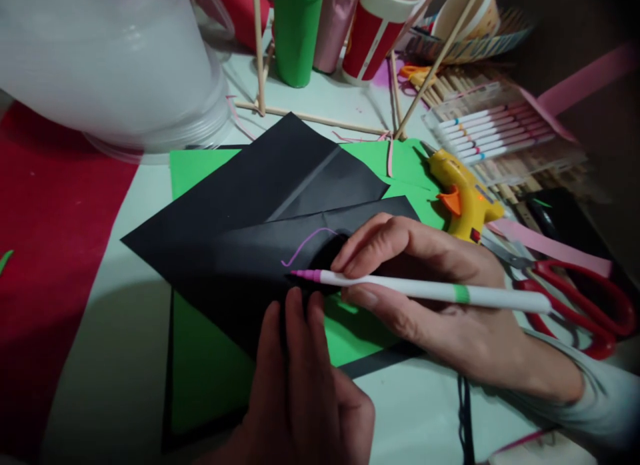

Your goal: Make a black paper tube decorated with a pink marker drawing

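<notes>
My right hand (425, 285) pinches a white felt-tip marker (415, 286) with a purple tip and a green band. The tip is at the black paper (225, 251), just below a thin curved purple line (305, 241) drawn on it. Fingers stretched out, my left hand (300, 378) rests on the lower edge of the black paper. Another black piece with a fold (280, 165) lies above it. Beneath both is a green sheet (210, 378) with a dark border. Part of the drawn line's right end is hidden by my right hand's fingers.
A yellow hot glue gun (463, 195) and red-handled scissors (590, 305) lie on the right. Behind are a box of markers (500, 131), a wooden stick frame (320, 118), a green tube (299, 38) and a red cup (375, 35). A large clear plastic container (110, 65) stands left, by red paper (45, 251).
</notes>
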### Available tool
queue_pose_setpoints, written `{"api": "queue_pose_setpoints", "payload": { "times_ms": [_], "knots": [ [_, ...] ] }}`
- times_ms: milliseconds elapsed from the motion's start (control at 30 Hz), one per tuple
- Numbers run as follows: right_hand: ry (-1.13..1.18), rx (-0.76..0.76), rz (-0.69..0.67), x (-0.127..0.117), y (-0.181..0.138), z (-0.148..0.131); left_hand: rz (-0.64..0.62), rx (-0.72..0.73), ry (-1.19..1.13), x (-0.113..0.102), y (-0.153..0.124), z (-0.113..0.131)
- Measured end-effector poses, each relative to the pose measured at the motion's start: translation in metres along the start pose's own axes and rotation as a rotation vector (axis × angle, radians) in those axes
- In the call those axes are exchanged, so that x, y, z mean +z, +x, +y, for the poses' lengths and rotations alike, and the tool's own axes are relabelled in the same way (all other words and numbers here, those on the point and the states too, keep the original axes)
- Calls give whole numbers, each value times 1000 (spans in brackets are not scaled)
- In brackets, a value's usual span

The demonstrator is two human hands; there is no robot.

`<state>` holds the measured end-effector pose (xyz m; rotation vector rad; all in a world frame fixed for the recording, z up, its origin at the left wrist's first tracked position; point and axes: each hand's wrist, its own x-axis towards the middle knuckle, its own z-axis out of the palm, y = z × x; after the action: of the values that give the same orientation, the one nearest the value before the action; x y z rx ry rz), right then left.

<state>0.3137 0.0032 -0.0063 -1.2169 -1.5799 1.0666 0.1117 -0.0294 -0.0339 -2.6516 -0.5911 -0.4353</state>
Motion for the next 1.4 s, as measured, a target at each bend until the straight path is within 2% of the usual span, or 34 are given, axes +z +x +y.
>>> {"api": "queue_pose_setpoints", "payload": {
  "times_ms": [167,367,633,733,900,1133,1300,1400],
  "knots": [
    [-68,12,3,1,-1,1,31,-31,28,-2,0,-1],
    [-121,-67,2,1,-1,0,3,-93,52,-1,-5,8],
    [-130,-104,-26,1,0,1,103,-199,40,4,1,15],
    [-131,-112,-39,1,1,0,126,-175,28,6,2,14],
    [-177,-121,-54,-1,1,-2,74,-112,78,2,2,8],
    [-175,-116,-44,0,0,0,36,-136,37,1,-2,13],
    [-189,-123,-61,0,0,1,121,-205,31,3,1,12],
    [-195,-115,-75,0,0,1,129,-168,65,3,4,8]
  ]
}}
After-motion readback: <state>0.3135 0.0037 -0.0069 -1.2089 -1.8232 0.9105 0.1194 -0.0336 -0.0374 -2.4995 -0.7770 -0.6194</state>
